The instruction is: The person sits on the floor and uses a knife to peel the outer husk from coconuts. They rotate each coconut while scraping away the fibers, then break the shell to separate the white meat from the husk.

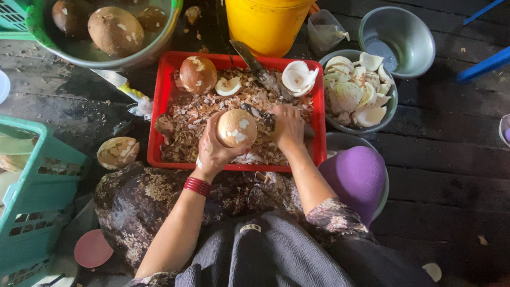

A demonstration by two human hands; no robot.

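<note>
A glossy red plastic tray point(164, 106) is sitting on dark, weathered wooden planks point(451, 159) with a rough, matt grain. Dry, flaky brown shavings point(191, 119) are covering the tray's inside. Over the tray's near edge, the left hand point(212, 151) is gripping a coconut point(237, 128) whose pared surface is looking pale, matt and mottled. The right hand point(287, 126) is holding a dull metal blade point(260, 114) beside it. Right of the tray, a brushed metal bowl point(392, 106) is holding smooth white coconut pieces point(350, 95). Behind the tray, a shiny yellow plastic bucket point(265, 24) is standing. Left of the tray, a teal plastic basket point(37, 196) is showing a slotted, semi-gloss wall.
</note>
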